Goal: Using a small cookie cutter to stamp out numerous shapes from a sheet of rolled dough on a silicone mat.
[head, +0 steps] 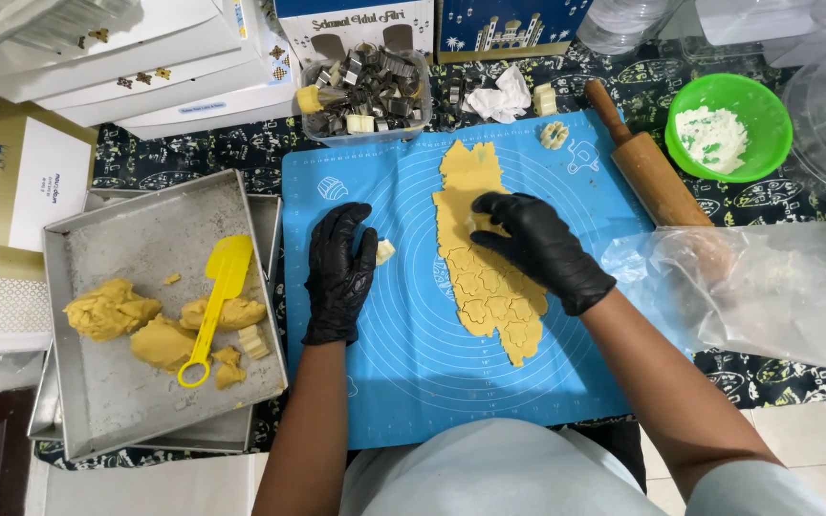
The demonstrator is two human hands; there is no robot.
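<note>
Nearest the wearer, the lower end of a long strip of rolled yellow dough (486,258) is seen on a blue silicone mat (403,363); its long axis runs away from the body, from the near right toward the far middle of the mat. The near half is marked with rows of pressed cookie outlines, while the far half is plain.

The right hand (532,244), in a black glove, is laid on the strip about midway along its length, just where the marked part ends. Its fingers (489,205) are curled together over something small pressed on the dough; what is gripped cannot be told.

The left hand (338,272), also gloved, is rested flat on the mat left of the strip, apart from it, fingers loosely spread and holding nothing. A small dough piece (385,250) lies touching its thumb side.

Left of the mat, a metal tray (145,220) is set with dough lumps (112,308) and a yellow scraper (214,301).

Farther off, a rolling pin (647,167), a green bowl (767,100) with flour and a tub of metal cutters (365,91) are placed on the table (193,153).
</note>
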